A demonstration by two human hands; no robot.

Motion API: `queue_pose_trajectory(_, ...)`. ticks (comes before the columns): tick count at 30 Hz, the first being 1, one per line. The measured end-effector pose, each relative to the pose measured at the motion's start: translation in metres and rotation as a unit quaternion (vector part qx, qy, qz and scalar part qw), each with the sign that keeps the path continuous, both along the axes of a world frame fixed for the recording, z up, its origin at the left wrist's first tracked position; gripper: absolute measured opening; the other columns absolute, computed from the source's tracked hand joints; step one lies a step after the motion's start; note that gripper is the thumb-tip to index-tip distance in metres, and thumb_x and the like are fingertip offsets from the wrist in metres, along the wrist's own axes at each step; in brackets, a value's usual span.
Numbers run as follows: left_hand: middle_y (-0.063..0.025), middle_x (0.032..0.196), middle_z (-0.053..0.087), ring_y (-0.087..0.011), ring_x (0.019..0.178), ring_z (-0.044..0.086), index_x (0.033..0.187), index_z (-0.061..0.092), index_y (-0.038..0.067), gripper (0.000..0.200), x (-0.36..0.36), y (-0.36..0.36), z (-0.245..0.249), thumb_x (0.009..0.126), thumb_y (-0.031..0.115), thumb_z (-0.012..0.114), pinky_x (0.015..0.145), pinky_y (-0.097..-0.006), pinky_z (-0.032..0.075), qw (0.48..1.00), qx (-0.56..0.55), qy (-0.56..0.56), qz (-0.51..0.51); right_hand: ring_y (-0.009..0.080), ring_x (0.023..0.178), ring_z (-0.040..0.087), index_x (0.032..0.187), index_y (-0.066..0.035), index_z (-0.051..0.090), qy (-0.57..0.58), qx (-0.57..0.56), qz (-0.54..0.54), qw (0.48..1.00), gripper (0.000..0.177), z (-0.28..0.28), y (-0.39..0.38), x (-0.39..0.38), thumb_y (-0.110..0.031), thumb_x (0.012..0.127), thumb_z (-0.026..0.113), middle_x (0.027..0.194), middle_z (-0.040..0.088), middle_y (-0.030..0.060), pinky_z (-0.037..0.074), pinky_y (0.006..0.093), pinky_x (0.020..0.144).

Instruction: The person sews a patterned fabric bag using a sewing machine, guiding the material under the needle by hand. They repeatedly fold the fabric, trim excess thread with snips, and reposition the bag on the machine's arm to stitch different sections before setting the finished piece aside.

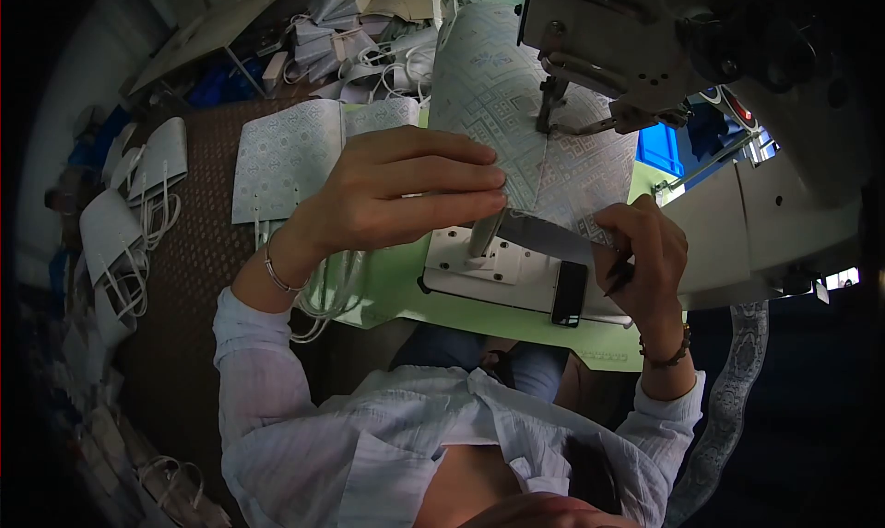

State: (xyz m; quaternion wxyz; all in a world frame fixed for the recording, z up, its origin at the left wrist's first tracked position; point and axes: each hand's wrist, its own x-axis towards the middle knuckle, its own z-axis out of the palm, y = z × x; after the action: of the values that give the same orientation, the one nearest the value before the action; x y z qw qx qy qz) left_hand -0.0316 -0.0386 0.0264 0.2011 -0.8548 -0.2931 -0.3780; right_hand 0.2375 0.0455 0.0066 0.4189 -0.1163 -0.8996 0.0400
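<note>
A pale patterned fabric piece (489, 95), curved like a tube, sits under the needle and presser foot (550, 104) of a sewing machine (636, 40). A seam line runs down from the foot to its near edge. My left hand (406, 187) rests against the left side of the fabric, its fingers stretched out. At the near right edge, my right hand (645, 247) pinches the fabric between curled fingers. A small dark pointed tool (620, 275) shows within the right hand; its kind is hard to make out.
A black phone-like object (570, 294) lies by the machine's metal base (461, 261) on the green table (415, 307). Patterned bag pieces with white cords (286, 159) lie at left. Further pieces (115, 233) and a heap of bags (350, 44) stand beyond. A blue crate (659, 148) is at right.
</note>
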Motion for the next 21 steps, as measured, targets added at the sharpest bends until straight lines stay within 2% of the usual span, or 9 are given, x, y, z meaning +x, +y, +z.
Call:
queue_pose_trajectory(7,-0.0027,0.096,0.071,-0.0221,0.093,0.068,0.091,0.073,0.011,0.021,-0.003,0.012,0.004,0.071,0.007,0.074,0.074,-0.0307,0.059,1.0,0.001,0.005,0.0,0.0221,0.057,0.056,0.089,-0.006,0.057,0.003,0.007,-0.022,1.0,0.034,0.005,0.011,-0.006,0.002,0.059,0.069,0.068,0.053,0.0078,0.041,0.0317,0.049)
queue_pose_trajectory(14,-0.0027,0.095,0.071,-0.0216,0.093,0.068,0.092,0.072,0.01,0.022,-0.009,0.026,0.006,0.07,0.006,0.074,0.073,-0.0304,0.059,1.0,-0.001,0.006,-0.014,0.0196,0.059,0.059,0.09,-0.005,0.056,0.002,0.005,-0.014,1.0,0.033,0.005,0.024,-0.009,0.007,0.062,0.067,0.069,0.055,0.007,0.043,0.0299,0.05)
queue_pose_trajectory(21,-0.0035,0.096,0.071,-0.0217,0.093,0.069,0.091,0.071,0.009,0.022,-0.015,0.039,0.009,0.07,0.004,0.074,0.072,-0.0305,0.058,1.0,0.003,0.019,-0.002,0.0175,0.061,0.06,0.091,-0.006,0.058,-0.007,0.015,-0.056,0.998,0.034,0.007,0.035,-0.014,0.008,0.063,0.068,0.074,0.058,0.005,0.044,0.0302,0.051)
